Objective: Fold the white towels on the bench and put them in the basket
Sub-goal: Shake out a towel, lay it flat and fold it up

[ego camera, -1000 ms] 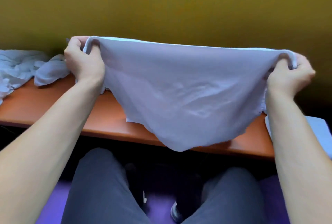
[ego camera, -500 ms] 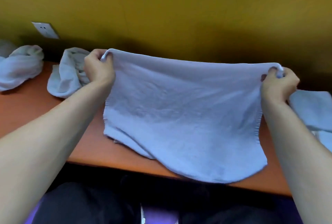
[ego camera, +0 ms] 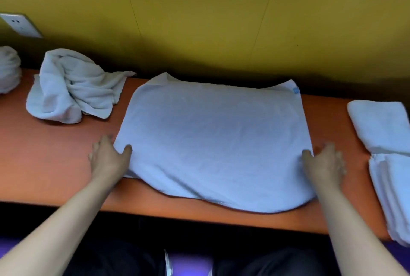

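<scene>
A white towel (ego camera: 213, 142) lies spread flat on the orange bench (ego camera: 55, 165), its near edge sagging toward the bench front. My left hand (ego camera: 108, 158) rests at the towel's left edge, thumb on the cloth and fingers on the bench. My right hand (ego camera: 324, 162) rests at the towel's right edge, thumb touching the cloth. Both hands look relaxed. No basket is in view.
A crumpled white towel (ego camera: 71, 89) sits at the back left, with another bundle (ego camera: 8, 69) at the far left edge. Folded white towels (ego camera: 381, 125) and a second stack (ego camera: 395, 193) lie at the right. The yellow wall holds a socket (ego camera: 20, 25).
The towel, held up by its top corners before, now lies flat on the bench. Both hands let go of the corners and came down to its left and right edges.
</scene>
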